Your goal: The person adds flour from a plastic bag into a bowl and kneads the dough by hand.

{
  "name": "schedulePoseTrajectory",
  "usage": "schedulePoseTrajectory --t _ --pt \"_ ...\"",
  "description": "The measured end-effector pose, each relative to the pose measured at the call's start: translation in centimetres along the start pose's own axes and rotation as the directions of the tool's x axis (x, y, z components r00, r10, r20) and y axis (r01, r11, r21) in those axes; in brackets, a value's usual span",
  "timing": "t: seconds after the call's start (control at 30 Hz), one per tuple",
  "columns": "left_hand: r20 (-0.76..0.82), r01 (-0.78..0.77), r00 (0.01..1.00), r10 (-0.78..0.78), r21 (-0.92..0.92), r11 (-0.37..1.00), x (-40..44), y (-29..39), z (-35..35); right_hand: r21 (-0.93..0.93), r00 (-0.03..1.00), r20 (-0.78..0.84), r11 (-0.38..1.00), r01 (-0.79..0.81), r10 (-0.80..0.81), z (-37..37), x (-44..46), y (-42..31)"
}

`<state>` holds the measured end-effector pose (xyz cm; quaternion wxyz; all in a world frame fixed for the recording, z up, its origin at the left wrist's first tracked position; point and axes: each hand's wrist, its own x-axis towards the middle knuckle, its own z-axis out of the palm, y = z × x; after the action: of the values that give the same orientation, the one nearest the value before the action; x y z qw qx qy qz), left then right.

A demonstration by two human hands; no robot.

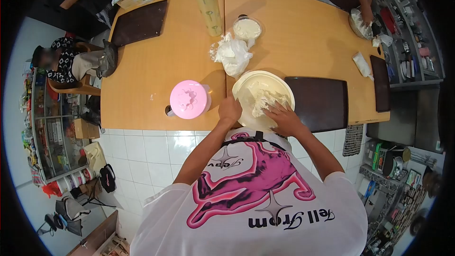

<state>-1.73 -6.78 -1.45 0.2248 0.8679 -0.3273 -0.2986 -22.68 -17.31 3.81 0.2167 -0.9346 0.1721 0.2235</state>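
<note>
A cream-coloured bowl [246, 80] stands at the table's near edge, right in front of me. Pale, crumbly dough [265, 98] lies inside it, mostly toward the right. My left hand [230, 109] grips the bowl's left rim, with its fingers closed there. Reaching over the near right rim, my right hand [283, 117] rests on the dough with fingers spread, the fingertips partly covered in it. Behind the bowl sit a plastic bag of white flour [233, 57] and a tub of white powder [247, 29]. To the left is a pink-lidded container [188, 99].
A dark tray [317, 103] lies just right of the bowl, another dark tray [140, 22] at the far left. An upright roll of plastic wrap [207, 7] stands behind. At the far right, another person's hand [366, 15] is in a metal bowl [359, 24].
</note>
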Motion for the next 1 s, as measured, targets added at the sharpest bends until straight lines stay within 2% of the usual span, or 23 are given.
schedulePoseTrajectory --t 0.03,0.13,0.23,0.33,0.43,0.5,0.53,0.57,0.63,0.7,0.73,0.83,0.93,1.0 --pt "-0.009 -0.008 1.000 0.008 -0.007 1.000 -0.1 -0.1 0.0 -0.067 0.999 0.045 0.998 -0.004 0.007 0.2 -0.3 0.1" --pt "-0.030 -0.009 1.000 0.009 0.002 1.000 0.0 -0.2 0.3 -0.108 0.991 0.124 0.993 -0.040 0.053 1.6 0.3 0.8" --pt "-0.021 -0.023 1.000 0.023 0.018 1.000 0.1 -0.5 0.5 -0.126 0.991 0.127 0.992 -0.026 0.043 1.1 1.1 0.8" --pt "-0.019 -0.026 0.999 0.026 0.005 1.000 0.3 -0.6 0.7 -0.126 1.000 0.021 0.992 0.003 -0.001 0.9 2.2 0.8" --pt "-0.048 -0.058 0.997 0.057 -0.012 0.998 -0.2 -0.2 0.4 0.261 0.984 0.171 0.960 -0.101 0.057 -3.0 4.5 1.0" --pt "-0.002 0.004 1.000 -0.004 0.015 1.000 -0.5 0.6 -0.2 0.241 0.989 -0.104 0.967 -0.080 0.107 -5.5 4.6 -0.5" --pt "0.020 0.038 0.999 -0.039 0.029 0.999 -0.6 0.8 -0.5 0.246 0.966 -0.234 0.968 -0.052 0.112 -7.6 3.9 -1.7" --pt "-0.003 0.010 1.000 -0.010 0.015 1.000 -0.5 0.5 -0.3 0.246 0.927 -0.358 0.969 -0.025 0.115 -9.1 3.5 -2.4" --pt "-0.039 -0.051 0.998 0.051 -0.005 0.999 -0.5 -0.2 0.3 0.186 0.944 -0.312 0.981 -0.052 0.109 -9.9 4.3 -1.8" --pt "-0.019 -0.014 1.000 0.015 0.032 0.999 -0.6 0.1 0.3 0.047 0.953 -0.294 0.997 -0.068 0.079 -8.8 5.7 -0.6" --pt "-0.013 0.005 1.000 -0.004 0.048 0.999 -0.5 0.3 0.1 0.029 0.981 -0.114 0.987 -0.157 0.159 -8.0 6.0 -0.6" --pt "-0.020 -0.011 1.000 0.012 0.021 1.000 -0.4 -0.1 0.5 -0.055 0.960 -0.163 0.969 -0.240 0.228 -0.6 5.7 -0.1" --pt "0.014 0.042 0.999 -0.042 0.031 0.999 -0.7 0.6 -0.2 0.079 0.928 -0.234 0.957 -0.279 0.290 1.4 4.8 -1.9" --pt "-0.006 0.009 1.000 -0.009 0.022 1.000 -0.6 0.2 0.2 0.111 0.908 -0.259 0.944 -0.311 0.330 2.0 5.5 -2.5"
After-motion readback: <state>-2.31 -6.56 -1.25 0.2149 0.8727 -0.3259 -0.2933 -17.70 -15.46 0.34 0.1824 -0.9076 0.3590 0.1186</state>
